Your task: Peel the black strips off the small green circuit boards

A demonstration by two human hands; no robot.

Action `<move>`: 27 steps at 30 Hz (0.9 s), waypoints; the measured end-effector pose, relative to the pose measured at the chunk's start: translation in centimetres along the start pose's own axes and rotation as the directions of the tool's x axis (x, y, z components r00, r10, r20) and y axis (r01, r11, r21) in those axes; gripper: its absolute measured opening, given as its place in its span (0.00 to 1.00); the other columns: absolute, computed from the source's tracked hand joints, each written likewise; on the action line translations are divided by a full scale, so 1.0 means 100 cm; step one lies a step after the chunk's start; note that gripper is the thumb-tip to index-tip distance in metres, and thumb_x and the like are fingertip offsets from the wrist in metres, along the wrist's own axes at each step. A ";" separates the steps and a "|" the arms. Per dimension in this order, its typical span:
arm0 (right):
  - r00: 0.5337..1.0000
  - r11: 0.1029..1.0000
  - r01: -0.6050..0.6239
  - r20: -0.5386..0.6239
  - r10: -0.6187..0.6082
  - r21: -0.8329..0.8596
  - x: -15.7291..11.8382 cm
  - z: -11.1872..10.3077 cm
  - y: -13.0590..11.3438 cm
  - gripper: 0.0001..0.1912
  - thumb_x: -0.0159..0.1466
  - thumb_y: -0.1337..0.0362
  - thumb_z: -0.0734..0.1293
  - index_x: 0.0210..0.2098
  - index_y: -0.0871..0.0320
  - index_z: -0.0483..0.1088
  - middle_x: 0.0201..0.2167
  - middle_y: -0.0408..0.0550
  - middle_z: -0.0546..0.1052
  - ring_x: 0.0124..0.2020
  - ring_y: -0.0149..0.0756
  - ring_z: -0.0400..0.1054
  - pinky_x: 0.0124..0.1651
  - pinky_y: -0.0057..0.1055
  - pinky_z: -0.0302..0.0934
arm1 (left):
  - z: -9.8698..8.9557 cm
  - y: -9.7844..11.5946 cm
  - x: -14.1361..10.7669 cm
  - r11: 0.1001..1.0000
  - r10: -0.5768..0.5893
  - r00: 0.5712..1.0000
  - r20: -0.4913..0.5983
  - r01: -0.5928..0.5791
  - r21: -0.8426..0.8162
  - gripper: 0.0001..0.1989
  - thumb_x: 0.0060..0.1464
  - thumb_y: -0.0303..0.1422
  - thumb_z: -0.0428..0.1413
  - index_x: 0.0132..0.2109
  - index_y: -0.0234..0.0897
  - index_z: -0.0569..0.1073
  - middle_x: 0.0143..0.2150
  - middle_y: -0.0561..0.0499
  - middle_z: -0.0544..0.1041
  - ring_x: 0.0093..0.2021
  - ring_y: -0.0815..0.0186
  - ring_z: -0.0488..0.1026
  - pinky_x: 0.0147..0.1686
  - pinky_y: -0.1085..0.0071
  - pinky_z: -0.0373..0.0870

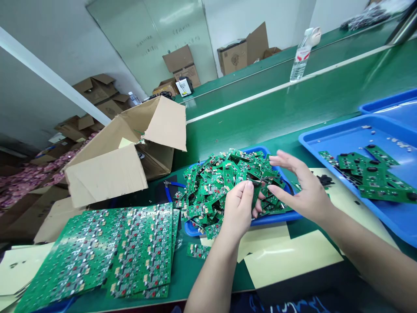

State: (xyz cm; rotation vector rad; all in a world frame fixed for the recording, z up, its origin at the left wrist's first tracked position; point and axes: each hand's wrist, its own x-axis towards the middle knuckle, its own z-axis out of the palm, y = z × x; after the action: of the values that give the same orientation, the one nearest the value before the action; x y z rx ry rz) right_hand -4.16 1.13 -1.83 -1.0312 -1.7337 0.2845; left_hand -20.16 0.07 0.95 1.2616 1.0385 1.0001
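My left hand (239, 208) is closed round a small green circuit board (256, 191) that has a dark part at its top end. Just to the right, my right hand (301, 189) has its fingers apart, thumb and fingertips close to that board, with nothing visibly held. Both hands are over the front right part of a blue tray (192, 229) heaped with small green circuit boards (208, 187). Large unsplit circuit board panels (140, 252) lie stacked to the left. One small board (197, 251) rests on the table in front of the tray.
An open cardboard box (107, 174) stands at the left behind the panels. Blue-handled pliers (168, 191) lie beside the heaped tray. Another blue tray (342, 130) with several boards is at the right. Yellow sheets (289, 258) lie in front; a water bottle (300, 58) stands behind.
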 end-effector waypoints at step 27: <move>0.979 0.945 -0.097 -0.141 0.147 0.312 0.003 -0.006 0.003 0.30 0.63 0.64 0.64 0.62 0.47 0.53 0.52 0.52 0.68 0.49 0.41 0.68 0.55 0.42 0.63 | -0.007 0.000 -0.005 0.888 0.361 0.933 0.005 -0.345 0.304 0.19 0.64 0.38 0.42 0.57 0.40 0.67 0.41 0.46 0.69 0.38 0.66 0.68 0.39 0.68 0.70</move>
State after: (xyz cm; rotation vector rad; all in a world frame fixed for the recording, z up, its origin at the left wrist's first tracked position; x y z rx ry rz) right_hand -3.52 1.32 -1.55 -0.9090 -1.4280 0.5163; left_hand -20.97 -0.20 0.93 1.7298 1.0487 1.1857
